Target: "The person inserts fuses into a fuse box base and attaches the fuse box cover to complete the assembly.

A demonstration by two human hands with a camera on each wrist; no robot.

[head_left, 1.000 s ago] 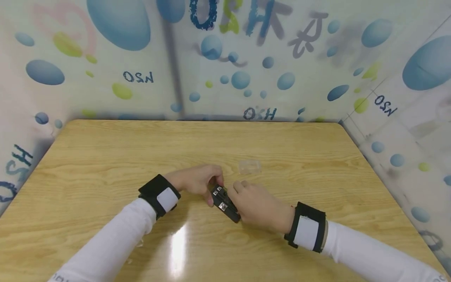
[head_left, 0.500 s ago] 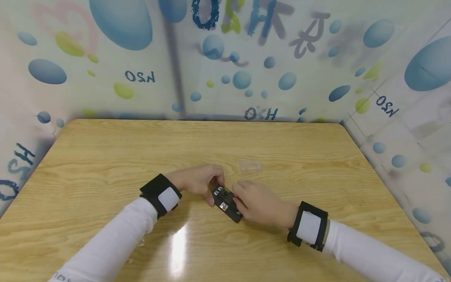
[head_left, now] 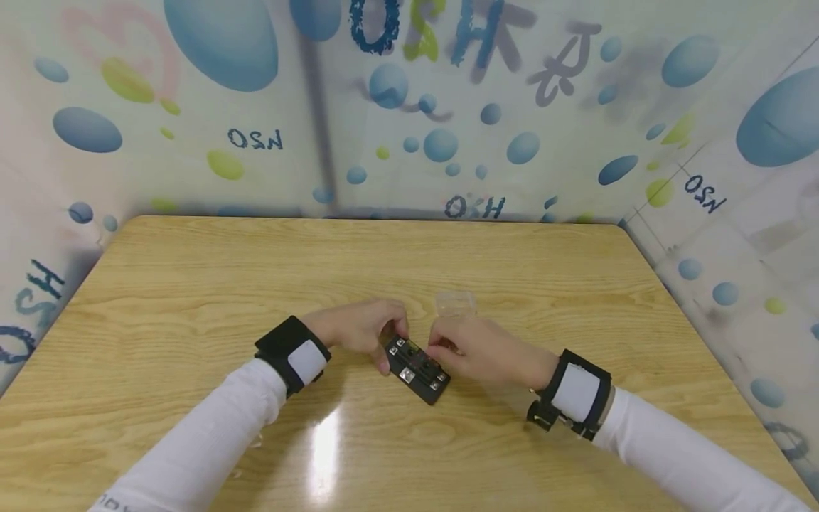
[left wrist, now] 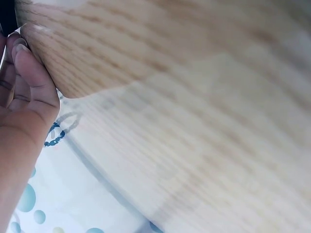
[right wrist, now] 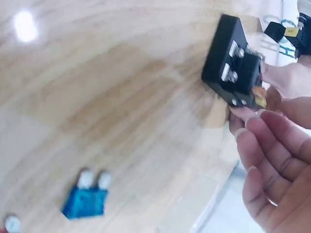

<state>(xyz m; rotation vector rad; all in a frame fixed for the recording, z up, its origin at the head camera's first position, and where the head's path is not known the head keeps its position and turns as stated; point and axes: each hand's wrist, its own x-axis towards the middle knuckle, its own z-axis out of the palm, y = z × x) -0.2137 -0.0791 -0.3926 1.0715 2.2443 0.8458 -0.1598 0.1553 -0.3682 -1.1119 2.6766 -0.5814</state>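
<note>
Your left hand (head_left: 367,327) pinches the black block (head_left: 419,372) by one end over the table (head_left: 256,263), so a push from your right hand (head_left: 483,348), whose grip I cannot tell, could twist it loose

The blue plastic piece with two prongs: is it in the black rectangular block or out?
Out: the right wrist view shows the blue piece on the wooden table, apart from the black block.

From here, near side's the way in: bare tabletop (head_left: 384,455) runs between the sleeves (head_left: 198,427) up to the black block (head_left: 419,371). Left hand (head_left: 365,327) blocks its far-left end, right hand (head_left: 488,350) its right flank; clear plastic piece (head_left: 455,302) just beyond that hand. Low obstacle in right wrist view: blue piece (right wrist: 85,203).
</note>
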